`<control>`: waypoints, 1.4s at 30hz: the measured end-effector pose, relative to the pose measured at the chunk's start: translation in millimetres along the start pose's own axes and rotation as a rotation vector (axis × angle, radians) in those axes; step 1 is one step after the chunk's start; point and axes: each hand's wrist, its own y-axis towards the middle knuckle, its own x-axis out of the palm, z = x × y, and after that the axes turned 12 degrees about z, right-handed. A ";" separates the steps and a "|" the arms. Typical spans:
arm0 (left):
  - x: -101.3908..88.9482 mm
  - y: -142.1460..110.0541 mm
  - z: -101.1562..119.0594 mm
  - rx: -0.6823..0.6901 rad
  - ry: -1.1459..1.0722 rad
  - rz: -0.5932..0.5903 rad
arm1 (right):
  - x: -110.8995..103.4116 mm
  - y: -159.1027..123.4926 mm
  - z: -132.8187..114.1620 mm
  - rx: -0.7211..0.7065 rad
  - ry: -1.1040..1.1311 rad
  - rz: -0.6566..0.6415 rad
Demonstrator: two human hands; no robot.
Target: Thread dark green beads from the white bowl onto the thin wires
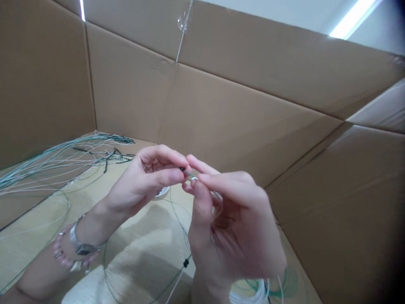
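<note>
Green cord (189,173), a short thin length with a black tip, sits at the centre of the head view, pinched between both hands. The left hand (141,181) closes thumb and forefinger on the black end, its other fingers curled in. The right hand (230,228) grips the cord just beside it, with a tiny pale piece (194,178) showing at the pinch, too small to identify. The two hands nearly touch, and the cord bridges the narrow gap between them.

A metal wristwatch (80,244) and a pink beaded bracelet (61,253) circle the left wrist at about eight o'clock. A bundle of long green and white strands (60,166) lies on the pale bench (139,249) at ten o'clock, with dark beaded lengths (118,155) at its far end. A loop of dark green wire (177,240) runs beneath the hands at six o'clock and carries a black bead (186,263). A white spool (162,192) peeks out just below the hands, and a white and green coil (256,291) sits at five o'clock. Cardboard walls (240,105) rise behind everything from nine o'clock round to three.
</note>
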 end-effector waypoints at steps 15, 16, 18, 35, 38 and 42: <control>-1.5 -1.5 -0.7 0.064 0.122 0.061 | -0.1 -0.4 0.7 -0.008 -0.014 -0.012; -1.6 -1.6 -0.9 0.080 0.132 0.059 | -0.4 -0.3 0.8 -0.004 -0.021 -0.006; -2.1 -1.8 -0.7 0.119 0.152 0.049 | -1.1 0.0 1.3 -0.004 -0.032 -0.010; -2.8 -4.3 5.3 0.303 0.376 0.068 | 0.4 5.7 5.8 -0.134 -0.040 -0.008; -2.4 -4.2 3.7 0.286 0.346 0.071 | 1.1 3.8 6.9 -0.065 -0.031 -0.018; -3.8 -2.3 3.1 0.260 0.307 0.095 | 0.2 0.2 6.9 0.012 -0.001 -0.007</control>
